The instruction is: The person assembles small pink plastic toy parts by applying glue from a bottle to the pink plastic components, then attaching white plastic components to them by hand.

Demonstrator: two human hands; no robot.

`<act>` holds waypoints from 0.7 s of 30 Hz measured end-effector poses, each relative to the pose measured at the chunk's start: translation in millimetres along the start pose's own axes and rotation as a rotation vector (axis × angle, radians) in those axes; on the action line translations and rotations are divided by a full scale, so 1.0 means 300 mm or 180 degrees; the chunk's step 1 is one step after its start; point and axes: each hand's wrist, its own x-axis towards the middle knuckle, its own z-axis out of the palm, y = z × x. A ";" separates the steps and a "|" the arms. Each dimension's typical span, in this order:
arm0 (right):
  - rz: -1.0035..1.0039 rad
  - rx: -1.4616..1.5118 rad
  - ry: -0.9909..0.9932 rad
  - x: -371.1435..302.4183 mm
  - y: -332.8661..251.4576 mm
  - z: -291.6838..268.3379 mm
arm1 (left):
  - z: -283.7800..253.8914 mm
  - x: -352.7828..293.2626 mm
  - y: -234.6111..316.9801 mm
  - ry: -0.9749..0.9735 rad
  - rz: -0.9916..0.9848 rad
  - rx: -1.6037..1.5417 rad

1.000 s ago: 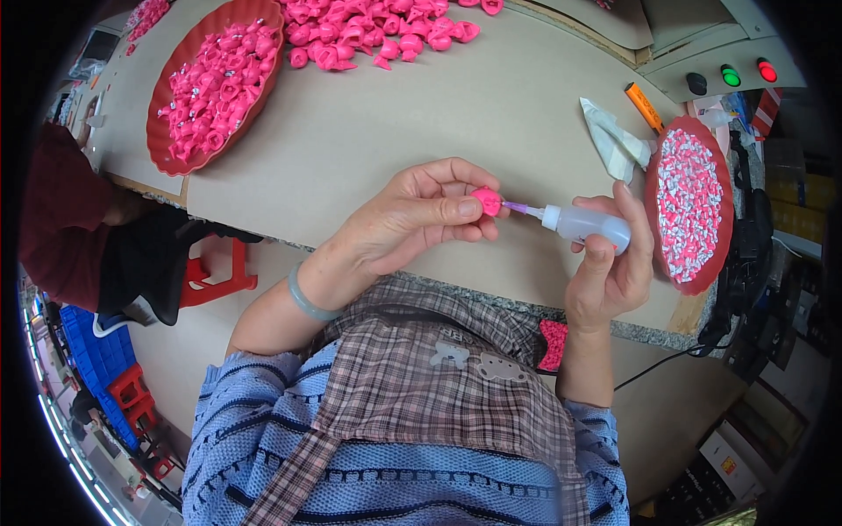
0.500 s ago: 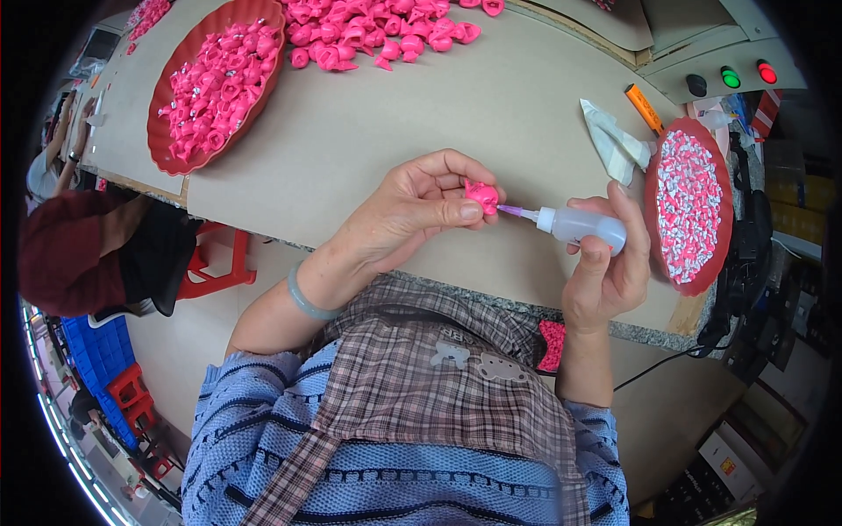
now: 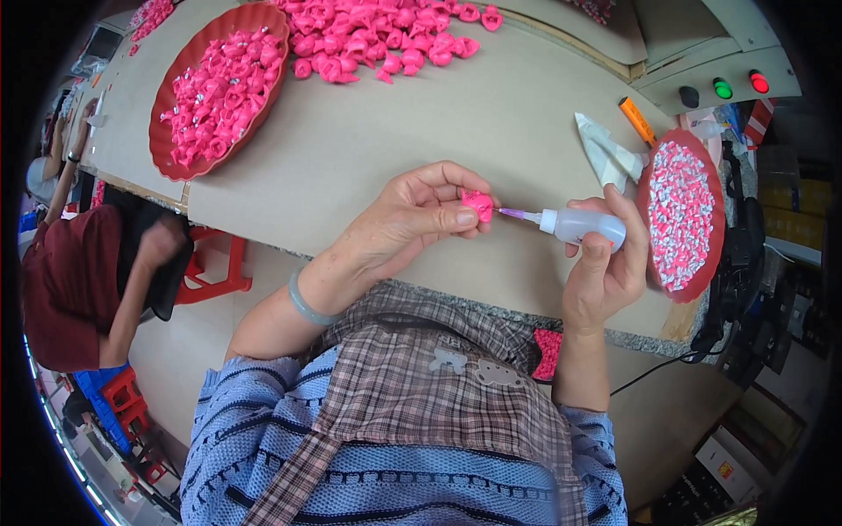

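You're gluing: left fingers (image 3: 456, 215) pinch the pink piece (image 3: 479, 204), right fingers (image 3: 605, 254) grip the bottle (image 3: 583, 227); next, squeeze gently

head cam – 1 view | looks down, close | over table (image 3: 395, 149)

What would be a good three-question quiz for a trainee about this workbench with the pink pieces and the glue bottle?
1. True or false: the left hand pinches a small pink piece at its fingertips.
2. What does the right hand hold? A) an orange marker B) a squeeze bottle with a needle tip C) scissors
3. Fill in: the needle tip points toward the ____.

Key
1. True.
2. B.
3. Pink piece; whether the tip touches it cannot be told. The red tray of pink pieces sits at the far left, and the red dish of pale bits lies beside the right hand.
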 end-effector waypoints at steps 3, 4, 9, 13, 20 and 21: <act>0.0452 0.0731 0.0202 0.054 -0.012 0.026 | 0.001 -0.002 -0.006 -0.0078 0.0057 -0.0225; 0.0761 0.1086 0.0272 0.080 -0.011 0.042 | -0.005 -0.011 -0.014 -0.0020 0.0010 -0.0307; 0.1300 0.0938 0.0055 0.213 0.026 0.060 | -0.019 -0.019 -0.025 -0.0089 -0.0070 -0.0435; 0.1271 0.0872 0.0034 0.336 0.115 0.100 | -0.017 -0.020 -0.015 -0.0200 -0.0073 -0.0459; 0.0892 -0.0980 -0.0106 0.705 0.298 0.123 | -0.028 -0.006 -0.010 -0.0317 -0.0021 -0.0361; 0.0750 -0.1274 -0.0081 0.759 0.327 0.125 | -0.027 -0.003 -0.010 -0.0326 -0.0033 -0.0358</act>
